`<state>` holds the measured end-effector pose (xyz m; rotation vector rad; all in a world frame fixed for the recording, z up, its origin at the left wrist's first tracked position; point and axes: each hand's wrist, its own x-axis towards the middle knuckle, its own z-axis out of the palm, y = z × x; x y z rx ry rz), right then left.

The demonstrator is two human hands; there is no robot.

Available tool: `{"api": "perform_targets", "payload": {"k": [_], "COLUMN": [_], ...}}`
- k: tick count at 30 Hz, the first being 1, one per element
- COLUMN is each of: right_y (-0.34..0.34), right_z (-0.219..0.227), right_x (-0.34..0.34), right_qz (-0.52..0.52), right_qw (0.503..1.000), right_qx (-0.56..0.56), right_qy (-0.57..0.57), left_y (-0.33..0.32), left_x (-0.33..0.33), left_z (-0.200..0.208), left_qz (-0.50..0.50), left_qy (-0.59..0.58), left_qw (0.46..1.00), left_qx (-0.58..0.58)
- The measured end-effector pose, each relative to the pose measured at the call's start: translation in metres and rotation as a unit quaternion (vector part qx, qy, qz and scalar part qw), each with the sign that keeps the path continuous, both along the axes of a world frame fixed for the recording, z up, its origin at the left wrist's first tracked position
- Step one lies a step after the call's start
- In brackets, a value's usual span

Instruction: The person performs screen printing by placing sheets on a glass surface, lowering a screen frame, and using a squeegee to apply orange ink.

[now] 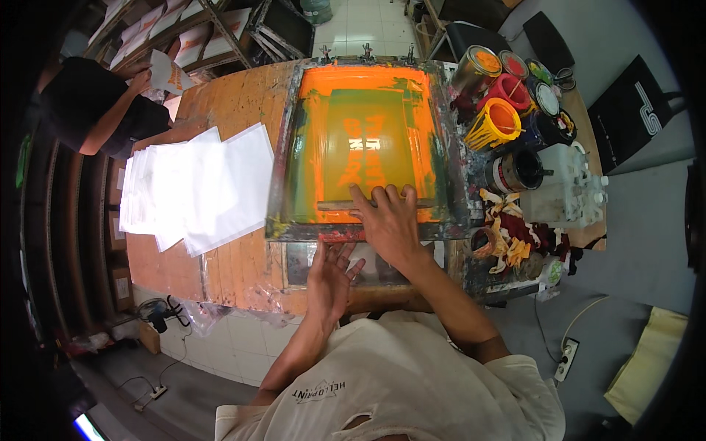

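White sheets (209, 187) L, paint pots (494, 123) R; rt hand (392, 226) grips squeegee (337, 206), lt hand (330, 281) half-spread, empty.

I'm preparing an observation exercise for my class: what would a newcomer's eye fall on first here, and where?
Probably the framed screen smeared with bright orange, in the middle of the worktable, with the right grip on a bar-shaped squeegee across its near end. Next might come the yellow tub, orange inside, among the cans at the upper right, then the spread pile of white sheets on the left.
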<state>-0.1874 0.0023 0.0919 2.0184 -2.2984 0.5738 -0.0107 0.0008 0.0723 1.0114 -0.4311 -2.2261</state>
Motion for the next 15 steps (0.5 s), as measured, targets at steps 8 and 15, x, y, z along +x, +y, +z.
{"api": "perform_targets", "payload": {"k": [8,15], "right_y": [-0.009,0.015], "right_z": [-0.097,-0.097], "right_x": [-0.016,-0.005], "right_qz": [-0.015,0.016], "right_qw": [0.994,0.995], "right_qx": [0.052,0.096], "right_qy": [0.095,0.036], "left_y": [-0.008,0.001], "left_x": [-0.01,-0.003], "left_z": [-0.092,-0.089], "left_qz": [0.004,0.005], "left_qy": [-0.131,-0.126], "left_qw": [0.984,0.985], "left_qx": [0.12,0.122]}}
